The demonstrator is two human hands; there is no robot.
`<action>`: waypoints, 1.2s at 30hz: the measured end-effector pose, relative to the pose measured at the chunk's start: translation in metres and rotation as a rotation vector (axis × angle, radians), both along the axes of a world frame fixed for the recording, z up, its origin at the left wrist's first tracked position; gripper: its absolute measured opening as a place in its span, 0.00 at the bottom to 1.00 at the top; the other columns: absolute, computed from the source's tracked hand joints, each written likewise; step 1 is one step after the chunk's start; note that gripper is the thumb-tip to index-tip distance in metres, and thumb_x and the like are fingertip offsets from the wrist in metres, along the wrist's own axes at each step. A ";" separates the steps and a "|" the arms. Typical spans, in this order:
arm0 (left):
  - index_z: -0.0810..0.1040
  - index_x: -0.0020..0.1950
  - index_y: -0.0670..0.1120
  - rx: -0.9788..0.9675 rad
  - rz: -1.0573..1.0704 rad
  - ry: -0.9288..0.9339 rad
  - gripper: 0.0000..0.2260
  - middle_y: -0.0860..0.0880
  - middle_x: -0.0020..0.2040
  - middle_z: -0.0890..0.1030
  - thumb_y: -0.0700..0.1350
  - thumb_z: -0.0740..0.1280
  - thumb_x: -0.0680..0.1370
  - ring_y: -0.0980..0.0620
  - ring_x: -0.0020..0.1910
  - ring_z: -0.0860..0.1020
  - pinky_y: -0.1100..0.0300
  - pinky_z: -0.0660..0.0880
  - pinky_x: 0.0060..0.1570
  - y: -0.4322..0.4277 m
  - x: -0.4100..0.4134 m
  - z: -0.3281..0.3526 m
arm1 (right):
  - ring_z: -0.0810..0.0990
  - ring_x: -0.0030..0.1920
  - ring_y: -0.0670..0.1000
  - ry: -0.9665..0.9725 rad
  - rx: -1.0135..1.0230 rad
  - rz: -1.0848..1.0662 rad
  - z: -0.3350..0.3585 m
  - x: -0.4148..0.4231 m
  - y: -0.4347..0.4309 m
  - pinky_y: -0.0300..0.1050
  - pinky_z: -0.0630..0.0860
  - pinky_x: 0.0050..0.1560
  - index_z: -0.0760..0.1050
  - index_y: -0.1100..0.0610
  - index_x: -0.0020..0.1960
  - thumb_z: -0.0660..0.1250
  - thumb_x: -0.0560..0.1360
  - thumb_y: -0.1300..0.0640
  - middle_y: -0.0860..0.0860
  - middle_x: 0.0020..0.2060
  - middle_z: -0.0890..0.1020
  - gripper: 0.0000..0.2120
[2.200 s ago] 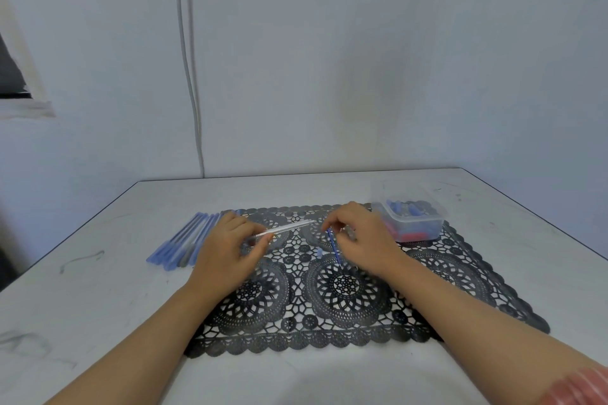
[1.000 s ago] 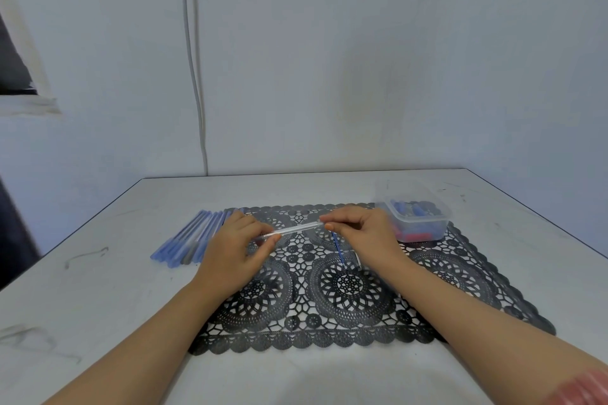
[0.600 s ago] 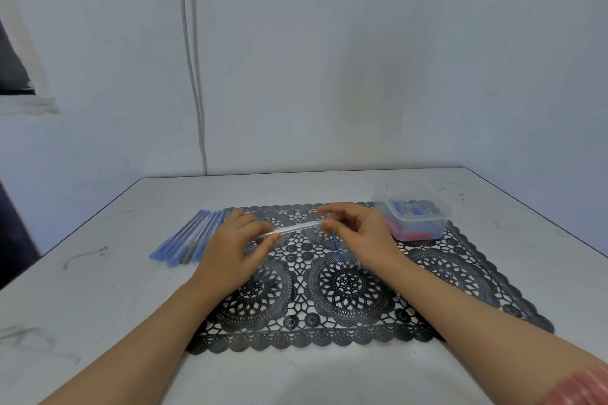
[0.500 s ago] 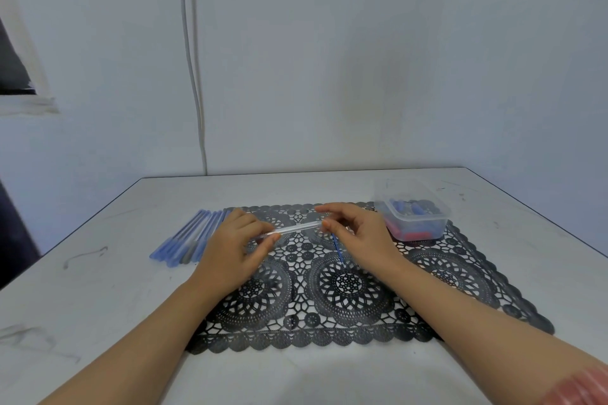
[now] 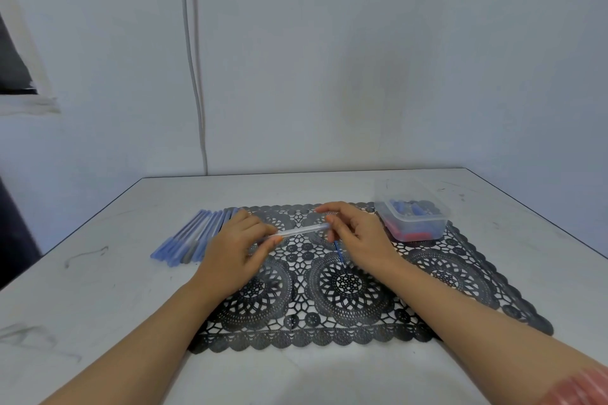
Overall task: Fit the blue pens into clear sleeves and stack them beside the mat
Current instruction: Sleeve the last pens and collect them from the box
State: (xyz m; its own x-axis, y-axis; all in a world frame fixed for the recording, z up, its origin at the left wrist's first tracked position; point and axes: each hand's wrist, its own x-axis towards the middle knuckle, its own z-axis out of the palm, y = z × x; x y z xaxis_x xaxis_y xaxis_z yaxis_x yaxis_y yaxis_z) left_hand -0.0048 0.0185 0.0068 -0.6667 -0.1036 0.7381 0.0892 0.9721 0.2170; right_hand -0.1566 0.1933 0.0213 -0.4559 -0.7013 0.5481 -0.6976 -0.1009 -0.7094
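1. My left hand (image 5: 235, 250) pinches one end of the slim clear plastic sleeve (image 5: 302, 229) between thumb and fingertips and holds it nearly level just above the black lace-cut mat (image 5: 427, 276). My right hand (image 5: 358, 237) curls round the thin blue pen (image 5: 339, 251), whose tip points down at the mat, while its fingertips meet the sleeve's other end.
2. The pen lies crosswise to the sleeve's mouth. If I push before turning it into line, I expect it to jam at the rim or bend the tube.
3. The sleeve looks glossy and round, so a light pinch could let it twist or slip. Once dropped, it would likely roll.
4. The mat is openwork, full of small holes inside round medallions with a scalloped border. A lowered pen tip could snag in one.
5. The row of sleeved pale-blue pens (image 5: 194, 238) lies on the smooth white table (image 5: 98, 289), just beside the mat's left edge and close behind my left hand. A careless sweep of that wrist could scatter them, since nothing stops them rolling.
6. The clear rectangular plastic tub (image 5: 411, 219) sits on the mat's far right corner, near my right hand, holding blue and red pieces. It looks light enough to be knocked aside.
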 end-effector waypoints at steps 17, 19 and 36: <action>0.80 0.46 0.47 0.052 0.109 0.027 0.14 0.59 0.37 0.74 0.54 0.60 0.77 0.59 0.41 0.67 0.70 0.64 0.41 -0.002 0.000 -0.001 | 0.77 0.38 0.43 0.089 0.082 -0.092 -0.003 -0.004 -0.001 0.36 0.73 0.41 0.78 0.51 0.49 0.65 0.76 0.62 0.49 0.40 0.81 0.07; 0.80 0.45 0.47 0.064 0.161 0.050 0.15 0.58 0.36 0.73 0.55 0.59 0.77 0.59 0.40 0.66 0.70 0.64 0.40 -0.002 0.002 0.001 | 0.73 0.41 0.38 0.220 0.201 -0.066 -0.004 -0.005 -0.002 0.35 0.69 0.44 0.79 0.53 0.52 0.63 0.76 0.61 0.47 0.44 0.80 0.08; 0.80 0.45 0.47 0.055 0.184 0.014 0.16 0.56 0.36 0.74 0.56 0.59 0.76 0.58 0.40 0.66 0.69 0.64 0.39 -0.004 0.000 -0.001 | 0.71 0.61 0.51 0.636 0.537 0.174 -0.009 0.006 -0.012 0.42 0.68 0.63 0.74 0.58 0.64 0.59 0.78 0.65 0.54 0.61 0.74 0.16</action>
State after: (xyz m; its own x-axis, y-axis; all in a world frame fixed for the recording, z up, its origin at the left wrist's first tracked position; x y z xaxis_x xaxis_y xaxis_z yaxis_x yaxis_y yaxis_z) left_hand -0.0045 0.0150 0.0057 -0.6227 -0.2636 0.7367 -0.0859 0.9589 0.2704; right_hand -0.1501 0.1817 0.0124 -0.0354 -0.9709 0.2367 -0.9854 -0.0056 -0.1700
